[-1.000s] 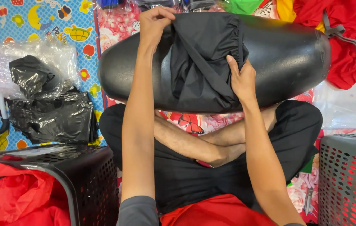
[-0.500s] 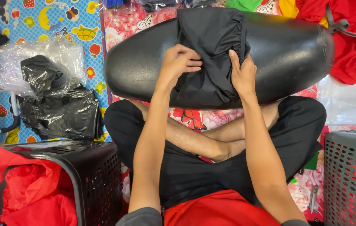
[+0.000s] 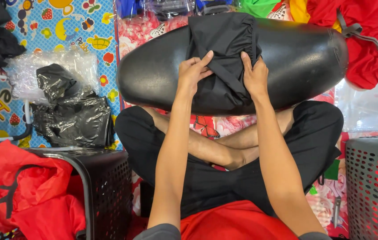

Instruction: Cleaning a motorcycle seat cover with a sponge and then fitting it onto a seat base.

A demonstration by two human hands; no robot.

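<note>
Both hands grip a black cloth (image 3: 222,58) draped over a black seat (image 3: 295,58) at top centre: left hand (image 3: 192,71) and right hand (image 3: 254,75) pinch its folds. Lower left, a black basket (image 3: 104,186) holds red cloth (image 3: 29,195); lower right, a grey basket (image 3: 373,186) shows red inside.

A long black seat (image 3: 304,58) is laid across the crossed legs of a seated person and serves as the landmark. A black cloth cover (image 3: 224,49) is draped over the middle of the seat. The cover's lower part is gripped by the left hand (image 3: 192,71) and the right hand (image 3: 254,74), fingers curled into the fabric on either side of a fold. Left of the seat, black covers in clear plastic bags (image 3: 67,104) are piled on a patterned mat (image 3: 87,26). Below these, red cloth (image 3: 24,195) is held in a dark basket (image 3: 109,186). At the seat's right end, more red cloth (image 3: 366,49) is seen, with a grey basket (image 3: 373,186) below it.
</note>
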